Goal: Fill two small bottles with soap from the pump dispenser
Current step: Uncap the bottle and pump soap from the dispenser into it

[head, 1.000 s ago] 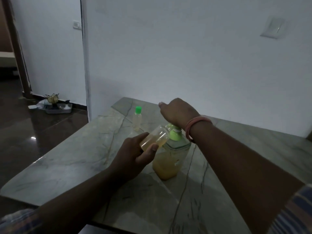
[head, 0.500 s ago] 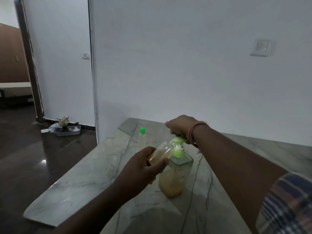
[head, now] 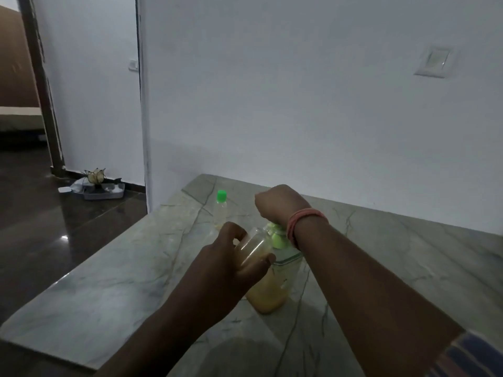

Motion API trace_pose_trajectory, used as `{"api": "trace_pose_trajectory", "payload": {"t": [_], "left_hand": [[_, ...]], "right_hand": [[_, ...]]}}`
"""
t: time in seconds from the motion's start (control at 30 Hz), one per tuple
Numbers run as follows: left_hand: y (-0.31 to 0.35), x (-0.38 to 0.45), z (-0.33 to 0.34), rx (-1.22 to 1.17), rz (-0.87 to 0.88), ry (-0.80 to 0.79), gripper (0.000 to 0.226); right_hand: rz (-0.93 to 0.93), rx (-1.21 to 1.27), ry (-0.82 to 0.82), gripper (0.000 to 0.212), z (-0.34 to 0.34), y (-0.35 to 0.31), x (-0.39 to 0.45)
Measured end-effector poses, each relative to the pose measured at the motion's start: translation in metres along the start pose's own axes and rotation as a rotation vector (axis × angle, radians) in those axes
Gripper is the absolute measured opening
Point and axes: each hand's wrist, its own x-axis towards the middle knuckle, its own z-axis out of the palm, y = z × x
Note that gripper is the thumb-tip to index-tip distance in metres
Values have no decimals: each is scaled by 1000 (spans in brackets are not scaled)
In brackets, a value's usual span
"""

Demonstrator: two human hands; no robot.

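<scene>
My left hand (head: 231, 263) grips a small clear uncapped bottle (head: 254, 247), tilted with its mouth at the green pump nozzle and partly filled with yellow soap. The pump dispenser (head: 275, 284), clear with orange-yellow soap and a green pump head, stands on the marble table (head: 122, 276). My right hand (head: 277, 205) rests on top of the pump head with fingers curled down over it; the pump top is mostly hidden under the hand. A second small bottle (head: 220, 210) with a green cap stands upright behind, to the left.
A white wall runs along the table's far edge, with a switch plate (head: 435, 62) high on the right. The table's left edge drops to a dark shiny floor, where a grey tray (head: 103, 190) with small items lies by the wall corner.
The view has shifted a little. My right hand stays on the pump head, which sits lower against the dispenser. My left hand keeps the small bottle at the nozzle.
</scene>
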Motion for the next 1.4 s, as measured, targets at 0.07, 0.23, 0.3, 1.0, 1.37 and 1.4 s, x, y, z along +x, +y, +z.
{"api": "trace_pose_trajectory", "payload": {"t": [0.07, 0.23, 0.3, 1.0, 1.37, 1.4], "left_hand": [[1, -2, 0, 5, -9, 5, 44], [1, -4, -1, 58, 9, 18, 35], [-2, -1, 0, 97, 21, 23, 37], [0, 9, 0, 51, -78, -127, 50], [1, 7, -1, 39, -113, -126, 45], [0, 7, -1, 32, -107, -120, 45]], "right_hand": [[-22, -45, 31, 21, 1, -2, -2], [-60, -132, -41, 24, -3, -9, 2], [-69, -109, -11, 21, -2, -7, 3], [-127, -140, -117, 22, -6, -13, -8], [-107, -158, -72, 22, -6, -8, -2], [-111, -146, -70, 22, -6, -8, -1]]}}
